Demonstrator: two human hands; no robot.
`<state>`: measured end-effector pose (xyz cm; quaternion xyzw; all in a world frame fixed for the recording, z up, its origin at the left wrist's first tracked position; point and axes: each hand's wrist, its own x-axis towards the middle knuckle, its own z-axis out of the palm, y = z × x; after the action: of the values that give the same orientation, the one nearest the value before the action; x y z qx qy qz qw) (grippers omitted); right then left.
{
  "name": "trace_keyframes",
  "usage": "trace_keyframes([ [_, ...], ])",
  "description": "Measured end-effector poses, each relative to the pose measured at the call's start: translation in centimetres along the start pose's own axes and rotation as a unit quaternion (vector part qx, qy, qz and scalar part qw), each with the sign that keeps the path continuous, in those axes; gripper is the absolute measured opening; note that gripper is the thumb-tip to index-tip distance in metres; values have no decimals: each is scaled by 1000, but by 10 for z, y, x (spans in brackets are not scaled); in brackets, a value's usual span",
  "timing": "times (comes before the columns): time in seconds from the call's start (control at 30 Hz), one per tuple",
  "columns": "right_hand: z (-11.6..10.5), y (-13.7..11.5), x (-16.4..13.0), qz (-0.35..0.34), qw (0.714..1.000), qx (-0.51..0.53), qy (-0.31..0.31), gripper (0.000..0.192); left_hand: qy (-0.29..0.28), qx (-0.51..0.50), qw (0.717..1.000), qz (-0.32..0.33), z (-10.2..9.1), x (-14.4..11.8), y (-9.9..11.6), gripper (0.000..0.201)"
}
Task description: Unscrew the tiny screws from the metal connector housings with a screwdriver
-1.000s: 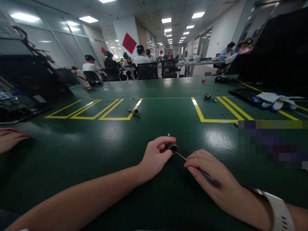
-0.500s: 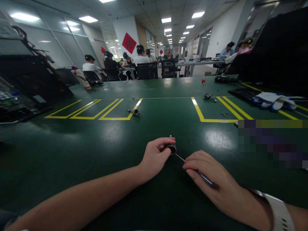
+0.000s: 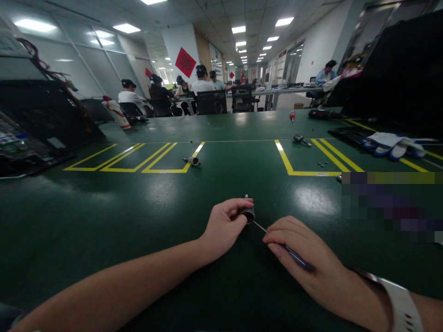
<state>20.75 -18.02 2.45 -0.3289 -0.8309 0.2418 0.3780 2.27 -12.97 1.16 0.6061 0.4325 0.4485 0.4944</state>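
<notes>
Hardly anything had shifted since a second earlier except a co-worker's hand gone from the left edge. Left hand point(image 3: 223, 228) fingers pinched a small dark metal cylinder point(image 3: 248, 214) on the green table point(image 3: 104, 216); right hand point(image 3: 304, 263) fingers closed around a slim blue-handled screwdriver point(image 3: 294, 255), its thin shaft touching the cylinder.

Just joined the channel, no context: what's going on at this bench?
A person sits at a green table marked with yellow lines. The left hand pinches a small dark cylindrical part against the tabletop. The right hand holds a thin blue-handled screwdriver, its shaft angled into the part's open end. A similar part lies further back. Other people sit at tables behind.
</notes>
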Motion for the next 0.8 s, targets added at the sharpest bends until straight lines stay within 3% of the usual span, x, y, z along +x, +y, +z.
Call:
trace_keyframes([
  [0.33,1,-1,1,2,1000,-8,2,17,4,-14,1000,-13,2,1,4,27],
  [0.53,-10,-6,-2,16,998,43,31,15,5,-13,1000,-20,1,1,2,25],
  [0.63,-15,1,-5,81,990,109,48,33,1,-13,1000,-22,0,2,-1,25],
  [0.8,-13,18,-7,233,939,240,85,46,-6,-14,999,-35,0,2,1,31],
])
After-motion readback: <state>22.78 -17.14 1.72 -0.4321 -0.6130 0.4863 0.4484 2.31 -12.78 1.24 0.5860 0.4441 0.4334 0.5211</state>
